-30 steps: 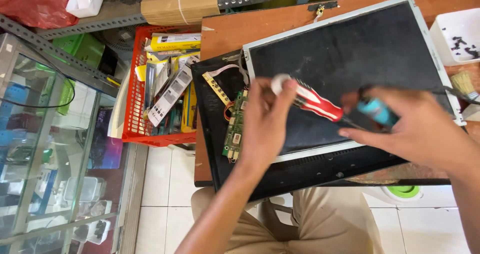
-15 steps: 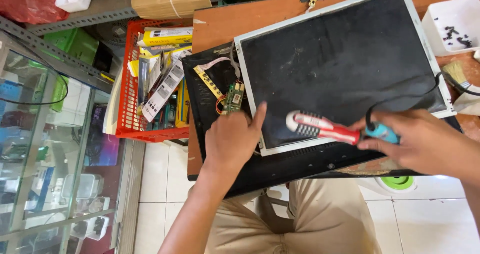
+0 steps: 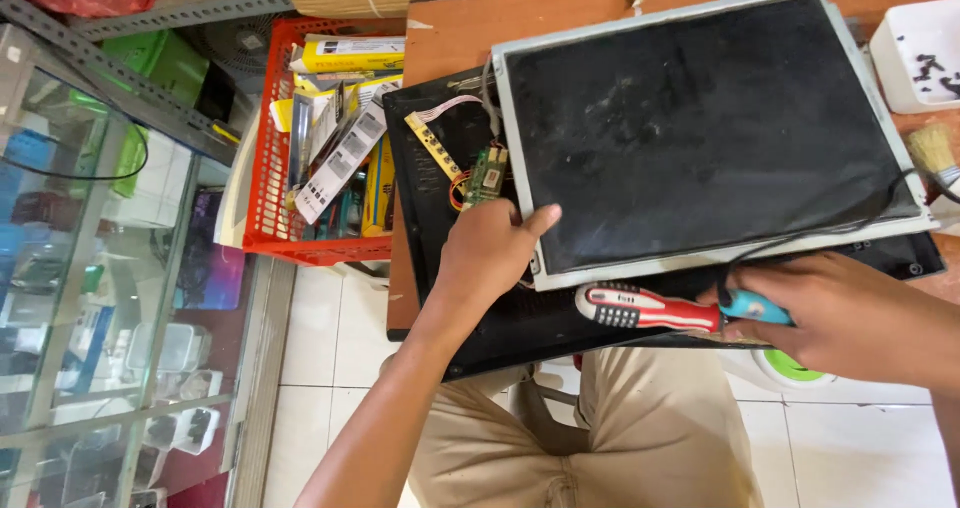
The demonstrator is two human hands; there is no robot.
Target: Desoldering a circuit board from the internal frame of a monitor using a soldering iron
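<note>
**A:** At the centre of the frame, what does the figure show?

**B:** A flat display panel (image 3: pixel 700 118) with a pale metal frame, lying tilted on a black rear casing (image 3: pixel 560 323), which rests on a brown wooden table (image 3: pixel 480 28). The panel sits loose on the casing, not seated square in it, so I judge the separation of panel from shell as largely done.

**A:** And the hands?

**B:** The left hand (image 3: pixel 487 256) is pressed on the lower left corner of the panel, thumb stretched along its bottom edge, fingers curled over the side; whether they actually pinch the frame cannot be told. The right hand (image 3: pixel 850 313), at lower right, is closed around the blue end of a screwdriver (image 3: pixel 660 308) whose red and grey handle lies flat along the casing's near edge (the tip is hidden, so no screw is seen being worked).

**A:** What appears to be left?

**B:** Left of the panel, a small green circuit board (image 3: pixel 487 173) and a narrow yellow strip board (image 3: pixel 432 145) with thin wires remain on the casing, seemingly attached. A black cable (image 3: pixel 800 240) crosses the panel's lower right corner.

**A:** The surroundings?

**B:** A red plastic basket (image 3: pixel 262 168) of boxed goods at upper left, a white tray (image 3: pixel 895 68) holding small dark parts (probably screws) at upper right, and a brush (image 3: pixel 935 153) below it.
</note>
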